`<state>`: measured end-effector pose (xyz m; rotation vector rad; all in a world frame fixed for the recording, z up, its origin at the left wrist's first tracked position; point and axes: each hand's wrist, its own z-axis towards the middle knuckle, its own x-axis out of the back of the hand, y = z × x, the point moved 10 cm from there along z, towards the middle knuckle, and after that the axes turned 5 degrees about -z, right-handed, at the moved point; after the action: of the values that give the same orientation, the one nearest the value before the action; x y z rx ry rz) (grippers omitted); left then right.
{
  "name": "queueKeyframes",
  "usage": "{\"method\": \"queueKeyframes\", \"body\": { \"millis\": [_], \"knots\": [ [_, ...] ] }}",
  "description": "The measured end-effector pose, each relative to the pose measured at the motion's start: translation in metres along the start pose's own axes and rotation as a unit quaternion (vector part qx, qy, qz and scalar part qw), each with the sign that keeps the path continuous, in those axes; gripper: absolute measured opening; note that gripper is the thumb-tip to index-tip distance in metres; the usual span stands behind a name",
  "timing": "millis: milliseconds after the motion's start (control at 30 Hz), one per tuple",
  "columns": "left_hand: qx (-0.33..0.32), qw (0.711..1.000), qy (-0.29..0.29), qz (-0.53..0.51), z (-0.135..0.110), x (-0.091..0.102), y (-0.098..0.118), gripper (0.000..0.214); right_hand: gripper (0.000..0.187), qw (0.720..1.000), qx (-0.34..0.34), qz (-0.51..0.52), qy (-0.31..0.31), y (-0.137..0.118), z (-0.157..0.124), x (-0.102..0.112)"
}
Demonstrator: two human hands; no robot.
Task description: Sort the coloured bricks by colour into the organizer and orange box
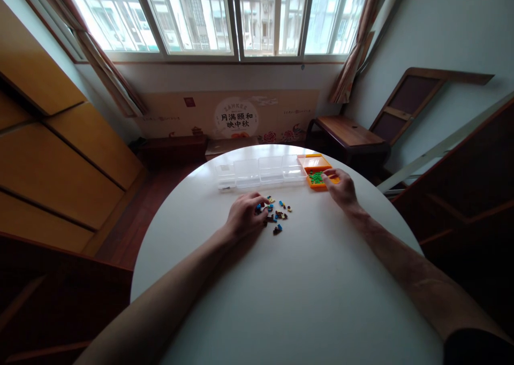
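A small heap of tiny coloured pieces [277, 212], blue, brown and yellow, lies in the middle of the round white table [289, 290]. My left hand [246, 213] rests on the table at the heap's left edge, fingers curled and pinching among the pieces; what they grip is too small to name. My right hand [341, 187] lies at the open orange box [315, 171], fingertips over its front compartment that holds green pieces [316, 177]. Its fingers are bent together there, and I cannot see whether they hold a piece.
A row of clear plastic boxes [261, 172] stands behind the heap, left of the orange box. A dark wooden bench [347, 135] and a folded table stand at the back right. Wooden cabinets [60, 161] line the left wall. Windows fill the far wall.
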<state>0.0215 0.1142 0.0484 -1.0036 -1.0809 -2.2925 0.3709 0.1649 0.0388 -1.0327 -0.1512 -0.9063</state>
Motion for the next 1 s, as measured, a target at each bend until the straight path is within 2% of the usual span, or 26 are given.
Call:
{"method": "queueKeyframes", "body": {
  "millis": [100, 200, 433, 567, 667, 833, 1000],
  "knots": [
    [-0.002, 1.000, -0.006, -0.006, 0.001, -0.002, -0.002, 0.015, 0.030, 1.000, -0.009, -0.009, -0.001, 0.007, -0.001, -0.003],
    [-0.009, 1.000, -0.009, -0.008, 0.002, -0.001, -0.001, 0.013, 0.025, 1.000, 0.021, 0.006, -0.020, -0.006, -0.006, -0.012],
    [-0.005, 1.000, -0.006, -0.006, 0.004, -0.002, -0.004, 0.015, 0.012, 0.980, 0.178, 0.022, -0.088, -0.072, -0.030, -0.024],
    [-0.012, 1.000, 0.008, -0.025, 0.005, -0.003, -0.005, 0.018, 0.008, 0.942, 0.290, 0.029, -0.168, -0.116, -0.058, -0.035],
    [-0.033, 0.998, 0.019, -0.059, 0.005, -0.002, -0.001, 0.026, 0.009, 0.915, 0.345, 0.033, -0.209, -0.137, -0.078, -0.043],
    [-0.075, 0.991, -0.002, -0.114, 0.004, -0.003, 0.012, 0.034, 0.016, 0.889, 0.389, 0.046, -0.236, -0.147, -0.094, -0.053],
    [-0.096, 0.989, -0.008, -0.117, 0.003, -0.004, 0.019, 0.034, 0.012, 0.885, 0.389, 0.065, -0.249, -0.145, -0.096, -0.057]
  ]
}}
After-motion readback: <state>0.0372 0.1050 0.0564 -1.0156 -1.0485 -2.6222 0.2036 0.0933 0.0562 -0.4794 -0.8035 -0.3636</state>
